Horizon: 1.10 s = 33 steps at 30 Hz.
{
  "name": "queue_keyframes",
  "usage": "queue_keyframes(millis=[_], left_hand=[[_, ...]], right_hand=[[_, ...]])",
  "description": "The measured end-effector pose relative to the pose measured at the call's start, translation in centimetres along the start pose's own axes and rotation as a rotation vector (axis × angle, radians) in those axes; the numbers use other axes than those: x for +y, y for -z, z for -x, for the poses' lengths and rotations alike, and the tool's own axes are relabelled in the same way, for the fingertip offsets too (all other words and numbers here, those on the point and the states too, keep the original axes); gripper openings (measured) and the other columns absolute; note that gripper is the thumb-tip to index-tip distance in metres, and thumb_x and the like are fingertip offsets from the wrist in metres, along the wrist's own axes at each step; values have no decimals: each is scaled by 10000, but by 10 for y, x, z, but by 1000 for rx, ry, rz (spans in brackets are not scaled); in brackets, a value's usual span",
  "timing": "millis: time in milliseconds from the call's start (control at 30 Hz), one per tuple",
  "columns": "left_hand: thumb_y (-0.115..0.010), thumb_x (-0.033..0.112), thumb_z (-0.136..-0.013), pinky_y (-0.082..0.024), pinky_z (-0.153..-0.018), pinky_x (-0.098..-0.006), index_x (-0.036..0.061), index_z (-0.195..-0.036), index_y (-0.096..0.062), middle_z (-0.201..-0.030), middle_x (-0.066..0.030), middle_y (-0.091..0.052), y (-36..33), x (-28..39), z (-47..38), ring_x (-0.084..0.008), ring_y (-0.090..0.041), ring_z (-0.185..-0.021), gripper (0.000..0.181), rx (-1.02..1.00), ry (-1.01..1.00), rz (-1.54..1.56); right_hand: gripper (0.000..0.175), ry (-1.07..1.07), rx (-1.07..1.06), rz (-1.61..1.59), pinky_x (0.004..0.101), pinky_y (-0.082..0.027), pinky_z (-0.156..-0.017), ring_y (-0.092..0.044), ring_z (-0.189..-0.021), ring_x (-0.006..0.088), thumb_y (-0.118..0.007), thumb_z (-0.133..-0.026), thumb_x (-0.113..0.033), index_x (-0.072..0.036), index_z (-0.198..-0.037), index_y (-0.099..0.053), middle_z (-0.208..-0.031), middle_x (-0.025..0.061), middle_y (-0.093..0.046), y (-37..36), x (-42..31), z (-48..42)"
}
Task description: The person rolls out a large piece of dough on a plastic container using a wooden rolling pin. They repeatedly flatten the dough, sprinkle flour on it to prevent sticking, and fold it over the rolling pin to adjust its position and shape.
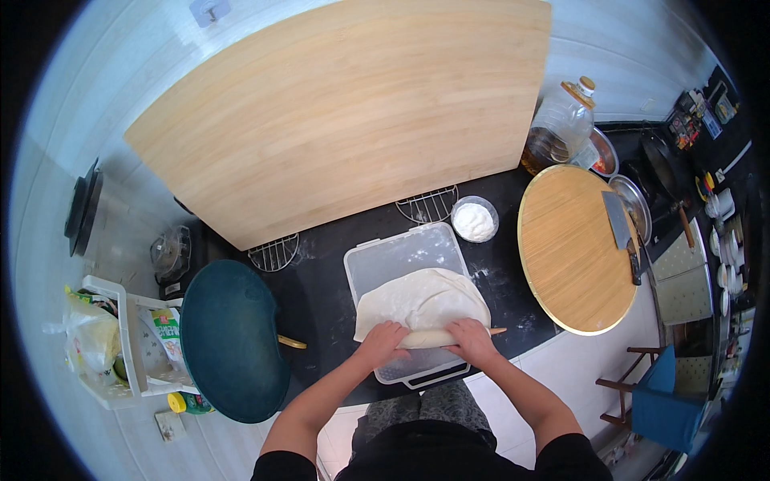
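Note:
A wide sheet of dough lies over a translucent plastic lid dusted with flour, and its near edge is wrapped around a wooden rolling pin. The pin's pointed tip shows at the right. My left hand presses on the left part of the dough-covered roll, fingers curled over it. On the right part of the same roll rests my right hand, also with bent fingers. The pin's left end is hidden. Beyond the lid's far right corner stands a small bowl of flour.
A large wooden board leans against the wall. At right, a cleaver lies on a round wooden board, near an oil jug. A dark green board and a white storage rack stand at left. A blue chair is lower right.

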<state>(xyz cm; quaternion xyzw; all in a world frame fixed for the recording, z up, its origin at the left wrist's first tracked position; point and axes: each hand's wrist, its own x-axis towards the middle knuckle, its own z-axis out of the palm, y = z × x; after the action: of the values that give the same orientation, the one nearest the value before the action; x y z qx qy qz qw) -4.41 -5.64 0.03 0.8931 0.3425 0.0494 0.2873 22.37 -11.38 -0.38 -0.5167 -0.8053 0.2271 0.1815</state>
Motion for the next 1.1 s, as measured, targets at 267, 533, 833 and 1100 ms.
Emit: queue_keyframes(millis=[267,533,833,1100], left_hand=[[-799,221,-652,-455,-782,-433,69,-953,-605,-899,-109,-593,7,-18,-10,-312,-569,-914,390,-130,-56,9],[-714,311,-774,-458,-759,-451,70,-893,-591,-894,-118,-587,-11,20,-14,-321,-567,-890,295,64,3,37],[-715,223,-792,-441,-823,-466,48,-913,-593,-920,-121,-596,-1,-16,-22,-350,-554,-902,246,645,157,28],[-753,128,-731,-451,-776,-448,53,-868,-602,-872,-137,-616,19,-62,-39,-341,-567,-883,217,438,497,31]], right_hand=[[483,60,-65,-60,410,-467,-849,-581,-984,330,-766,-719,-190,-77,-1161,-609,-1049,126,-622,4,14,10],[486,6,43,-134,429,-443,-897,-573,-1033,330,-756,-741,-192,-86,-1194,-615,-1097,122,-623,-4,-12,3],[416,-144,191,-128,425,-458,-924,-562,-1062,348,-671,-789,-145,-77,-1194,-602,-1124,155,-607,12,13,-14],[218,-562,214,-75,411,-505,-800,-621,-950,325,-665,-817,-132,-51,-1018,-641,-1072,137,-621,15,52,-94]])
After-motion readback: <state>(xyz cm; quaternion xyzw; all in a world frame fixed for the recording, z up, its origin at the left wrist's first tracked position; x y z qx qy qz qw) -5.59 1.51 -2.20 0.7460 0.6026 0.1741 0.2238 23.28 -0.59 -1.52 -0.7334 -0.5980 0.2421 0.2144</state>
